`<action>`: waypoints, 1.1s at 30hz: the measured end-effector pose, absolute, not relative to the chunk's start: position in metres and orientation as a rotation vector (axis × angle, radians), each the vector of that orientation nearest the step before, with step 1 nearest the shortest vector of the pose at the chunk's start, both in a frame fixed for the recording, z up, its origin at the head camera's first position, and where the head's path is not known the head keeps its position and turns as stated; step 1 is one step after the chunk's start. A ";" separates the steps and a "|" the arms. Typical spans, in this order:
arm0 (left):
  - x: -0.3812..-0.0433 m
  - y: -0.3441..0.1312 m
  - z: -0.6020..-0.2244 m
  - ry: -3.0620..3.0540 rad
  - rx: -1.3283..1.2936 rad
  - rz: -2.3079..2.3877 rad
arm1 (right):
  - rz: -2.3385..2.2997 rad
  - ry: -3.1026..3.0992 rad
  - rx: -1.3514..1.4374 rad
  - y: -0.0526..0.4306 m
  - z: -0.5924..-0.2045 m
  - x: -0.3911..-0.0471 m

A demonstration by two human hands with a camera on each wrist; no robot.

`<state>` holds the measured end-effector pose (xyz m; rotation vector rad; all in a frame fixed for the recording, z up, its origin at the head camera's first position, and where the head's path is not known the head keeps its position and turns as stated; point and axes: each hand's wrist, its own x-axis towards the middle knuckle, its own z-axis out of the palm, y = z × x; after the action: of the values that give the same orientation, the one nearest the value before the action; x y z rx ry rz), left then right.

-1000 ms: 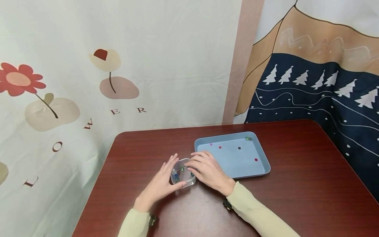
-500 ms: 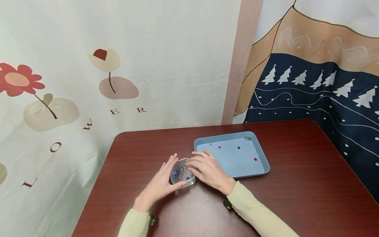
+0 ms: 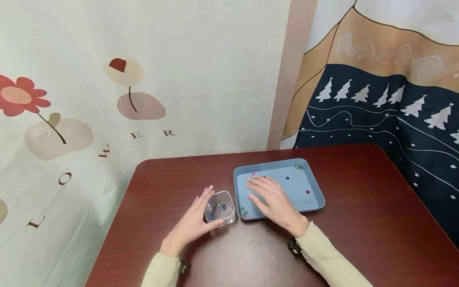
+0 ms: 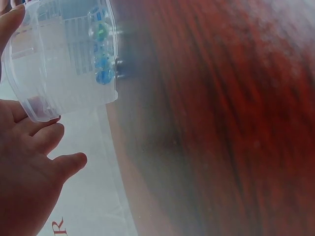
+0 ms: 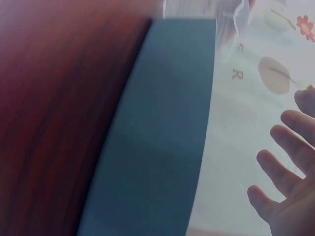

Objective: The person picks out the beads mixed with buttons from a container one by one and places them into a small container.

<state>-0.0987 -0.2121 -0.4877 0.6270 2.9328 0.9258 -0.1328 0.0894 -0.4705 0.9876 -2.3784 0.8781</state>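
A small clear plastic box (image 3: 228, 217) stands on the table just left of a blue tray (image 3: 320, 204). Blue and green bead-like balls (image 4: 103, 76) lie on its floor. My left hand (image 3: 191, 223) holds the box, thumb at the near side and fingers along the left side. Over the left half of the tray hovers my right hand (image 3: 276, 202), its fingers spread and nothing seen in them. Small coloured pieces lie in the tray: green ones (image 3: 298, 167) in the far right corner, a red one (image 3: 307, 192), a dark one (image 3: 287, 178), and several near the front left corner.
The dark red wooden table (image 3: 358, 207) extends around both containers. Behind it hangs a printed curtain (image 3: 215, 79) with flowers and letters, and a dark tree pattern (image 3: 358, 115) at the right. The tray's raised rim runs close to the box.
My right hand has left the box and moved right, over the tray, uncovering pieces in its front left corner. Some blue balls have shifted inside the box. My left hand stays around it.
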 end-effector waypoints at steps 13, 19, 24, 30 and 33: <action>-0.099 -0.214 -0.490 2.936 0.599 0.909 | 0.705 -2.539 0.750 0.154 -0.475 -0.150; -0.098 -0.214 -0.491 2.937 0.601 0.924 | 0.622 -2.542 0.726 0.175 -0.482 -0.157; -0.097 -0.214 -0.491 2.939 0.608 0.927 | 0.552 -2.570 0.692 0.190 -0.485 -0.164; -0.098 -0.213 -0.490 2.932 0.600 0.922 | 0.436 -2.622 0.641 0.207 -0.489 -0.175; -0.098 -0.213 -0.490 2.932 0.607 0.921 | 0.405 -2.635 0.627 0.214 -0.492 -0.181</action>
<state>-0.0982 -0.2130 -0.4901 0.6073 2.9317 0.9209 -0.1806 0.2136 -0.4921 0.6268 -2.6346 0.4054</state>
